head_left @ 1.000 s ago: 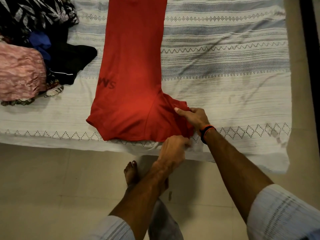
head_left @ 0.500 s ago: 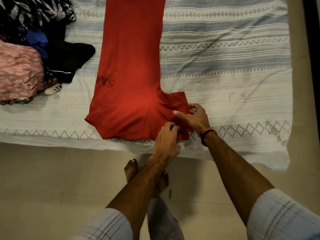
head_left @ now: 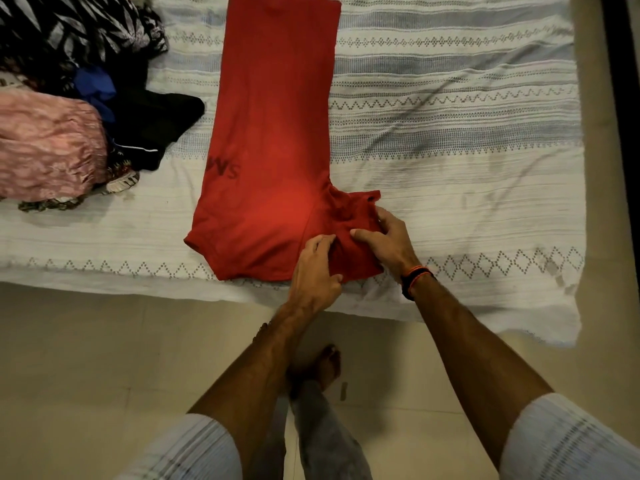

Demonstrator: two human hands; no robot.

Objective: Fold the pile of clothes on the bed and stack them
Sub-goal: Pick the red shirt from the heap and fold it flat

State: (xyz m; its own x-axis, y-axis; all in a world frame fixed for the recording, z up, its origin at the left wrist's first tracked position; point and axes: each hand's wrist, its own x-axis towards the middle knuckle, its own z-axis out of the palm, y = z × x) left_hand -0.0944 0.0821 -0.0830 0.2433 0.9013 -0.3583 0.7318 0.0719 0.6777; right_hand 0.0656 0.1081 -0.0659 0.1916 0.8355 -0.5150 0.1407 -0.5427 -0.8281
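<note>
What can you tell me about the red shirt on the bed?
The red shirt looks like soft, plain cloth. It lies flat and lengthwise on the striped bedsheet, already folded narrow, with dark letters showing faintly through. One short sleeve sticks out to the right near the bed's edge. The left hand and right hand both pinch that bunched sleeve. Its top end runs out of view.

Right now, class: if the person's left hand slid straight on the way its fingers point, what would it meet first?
The left hand points up and slightly right, across the red shirt. It would probably meet the right hand's thumb first, though depth is unclear.
</note>
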